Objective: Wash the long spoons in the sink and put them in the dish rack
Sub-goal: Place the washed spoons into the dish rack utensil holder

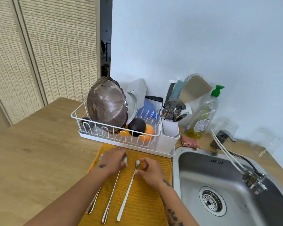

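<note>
Wooden counter [39, 152], near edge beside the sink [189, 175]: three long spoons [112, 194] lie on a yellow towel [145, 201], right hand [151, 172] pinching the neck of the rightmost spoon [127, 193], left hand [113, 162] covering two bowls (gripping or resting, I cannot tell).

All I get on my feed is two bare forearms [75, 198]. There's a small dark fin-shaped tattoo [102, 166] near the left hand [114, 162], a dark mark [167, 183] at the wrist of the right hand [151, 171], and black lettering [174, 216] along that forearm.
</note>
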